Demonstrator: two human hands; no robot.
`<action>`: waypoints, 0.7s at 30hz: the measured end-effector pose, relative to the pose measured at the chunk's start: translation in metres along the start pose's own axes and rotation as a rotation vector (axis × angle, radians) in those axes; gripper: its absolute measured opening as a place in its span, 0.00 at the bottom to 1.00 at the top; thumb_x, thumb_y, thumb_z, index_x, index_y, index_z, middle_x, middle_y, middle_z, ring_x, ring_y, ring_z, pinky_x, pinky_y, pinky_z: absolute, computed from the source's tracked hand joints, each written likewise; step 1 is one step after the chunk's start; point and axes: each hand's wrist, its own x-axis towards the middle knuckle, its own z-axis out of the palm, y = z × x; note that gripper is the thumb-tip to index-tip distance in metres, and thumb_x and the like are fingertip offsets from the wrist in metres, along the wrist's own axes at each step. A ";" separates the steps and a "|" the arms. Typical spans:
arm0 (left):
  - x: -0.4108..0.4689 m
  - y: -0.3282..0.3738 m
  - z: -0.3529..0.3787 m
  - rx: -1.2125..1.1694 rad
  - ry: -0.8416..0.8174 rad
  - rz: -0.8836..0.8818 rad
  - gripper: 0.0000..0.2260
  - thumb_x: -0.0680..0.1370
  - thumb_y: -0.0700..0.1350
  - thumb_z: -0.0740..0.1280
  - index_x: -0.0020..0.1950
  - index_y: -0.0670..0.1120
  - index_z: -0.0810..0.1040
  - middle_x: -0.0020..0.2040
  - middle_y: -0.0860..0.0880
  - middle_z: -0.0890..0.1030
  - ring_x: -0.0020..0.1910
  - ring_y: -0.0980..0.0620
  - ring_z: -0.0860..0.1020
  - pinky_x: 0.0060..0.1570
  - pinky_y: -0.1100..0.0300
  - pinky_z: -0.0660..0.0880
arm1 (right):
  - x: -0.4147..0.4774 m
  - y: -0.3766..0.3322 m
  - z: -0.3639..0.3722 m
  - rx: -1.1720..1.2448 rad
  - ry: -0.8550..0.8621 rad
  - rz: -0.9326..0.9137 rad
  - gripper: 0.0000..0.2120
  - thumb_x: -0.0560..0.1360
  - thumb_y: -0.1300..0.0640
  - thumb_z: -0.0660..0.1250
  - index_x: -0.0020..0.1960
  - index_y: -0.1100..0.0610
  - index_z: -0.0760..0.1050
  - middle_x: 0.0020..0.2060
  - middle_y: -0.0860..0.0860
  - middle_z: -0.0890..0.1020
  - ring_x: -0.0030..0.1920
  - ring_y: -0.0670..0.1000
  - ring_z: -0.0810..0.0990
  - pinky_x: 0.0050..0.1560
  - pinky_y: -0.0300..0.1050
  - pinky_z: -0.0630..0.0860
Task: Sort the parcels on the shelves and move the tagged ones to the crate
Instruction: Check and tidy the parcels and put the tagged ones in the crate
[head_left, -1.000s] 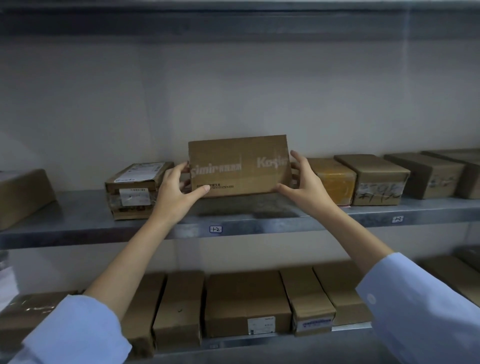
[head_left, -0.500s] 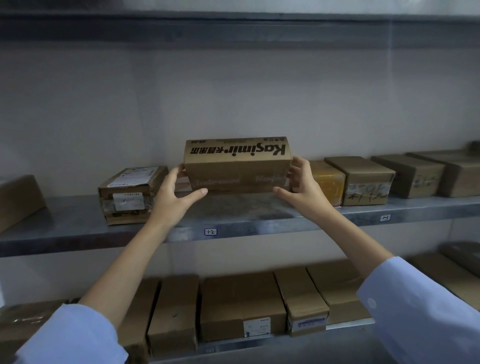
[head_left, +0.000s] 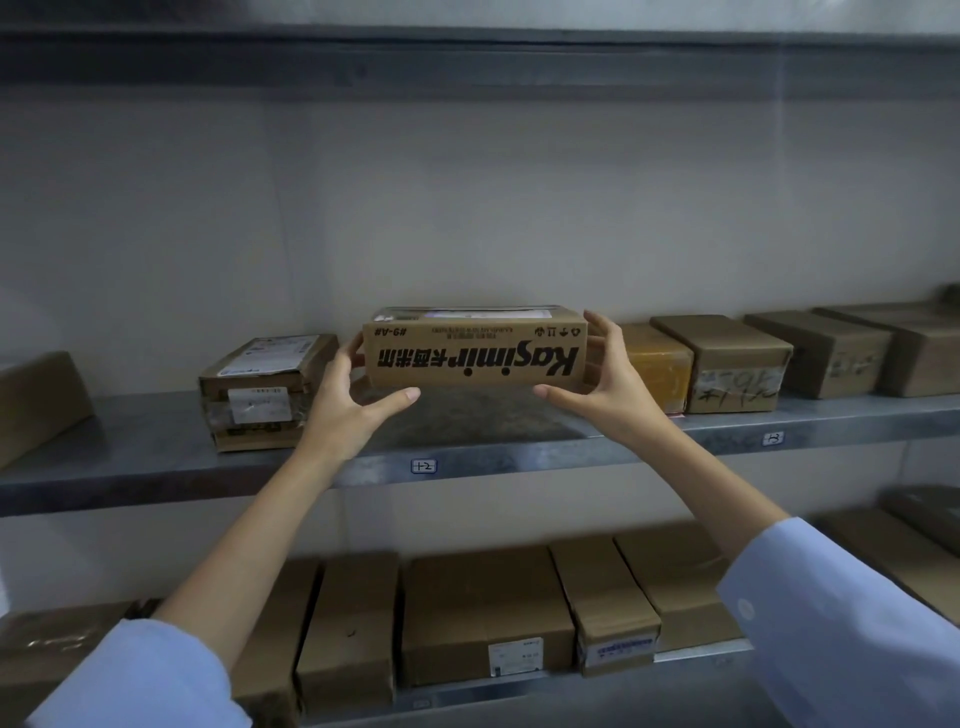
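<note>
A grey metal shelf (head_left: 130, 441) runs under a bare wall, with a small edge label (head_left: 423, 466) as marker; left of the label sits a taped parcel (head_left: 260, 395); just above the label the left hand (head_left: 345, 410) clasps the left end of the Kasimir parcel (head_left: 475, 358), thumb under its front edge; the right hand (head_left: 613, 395) clasps the right end likewise, close beside a yellow-taped parcel (head_left: 657, 369) right of the label; the hold is only at the ends, so the parcel could tip forward and drop, or knock either neighbour if swung sideways.
</note>
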 end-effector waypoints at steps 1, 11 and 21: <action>-0.001 -0.001 0.001 0.015 -0.003 -0.007 0.40 0.64 0.56 0.77 0.73 0.55 0.65 0.69 0.52 0.72 0.69 0.54 0.70 0.70 0.46 0.67 | 0.000 0.000 0.000 -0.016 0.006 -0.003 0.48 0.68 0.54 0.78 0.78 0.51 0.51 0.70 0.51 0.69 0.69 0.50 0.70 0.68 0.49 0.72; 0.002 -0.007 0.003 0.007 0.021 0.042 0.34 0.68 0.49 0.79 0.69 0.56 0.66 0.68 0.52 0.72 0.68 0.55 0.70 0.69 0.50 0.67 | 0.004 -0.002 0.003 -0.119 0.056 -0.053 0.41 0.70 0.54 0.77 0.77 0.51 0.59 0.68 0.49 0.68 0.65 0.43 0.69 0.68 0.46 0.71; 0.002 -0.017 0.003 -0.006 0.042 0.067 0.34 0.67 0.42 0.80 0.64 0.59 0.65 0.64 0.60 0.73 0.65 0.65 0.70 0.65 0.62 0.67 | 0.005 0.000 0.007 -0.024 0.060 -0.053 0.40 0.67 0.62 0.78 0.73 0.55 0.61 0.68 0.49 0.72 0.66 0.44 0.71 0.62 0.33 0.73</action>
